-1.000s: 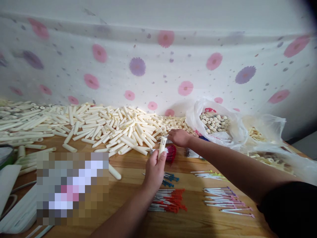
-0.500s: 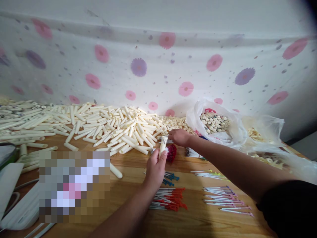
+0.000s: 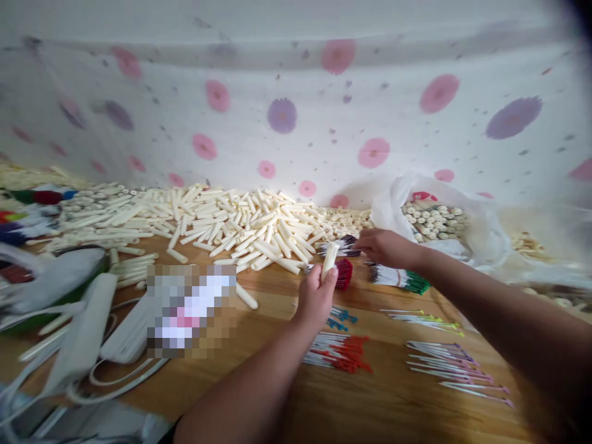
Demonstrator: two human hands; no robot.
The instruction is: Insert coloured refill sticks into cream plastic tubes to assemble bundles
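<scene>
My left hand is closed round a cream plastic pen barrel, held upright with its top end showing. Beyond it, my right hand pinches at the dark ends of a bundle of white pen refills. A thin refill appears to be between its fingertips, partly hidden. Just behind the barrel lies a dark red-ended bundle. Beneath my right forearm is a green-ended bundle, tied with a band. Blue-ended refills and orange-red ones lie nearer me.
A large heap of cream barrels spreads along the wall. White bags with more parts stand at right. Yellow-ended and purple-to-pink-ended refills lie on the wooden table. A white power strip and cables are at left.
The view has turned left, so things sit further right. My right hand has drawn back slightly to the right, uncovering the dark-ended bundle. My left hand still holds the barrel.
</scene>
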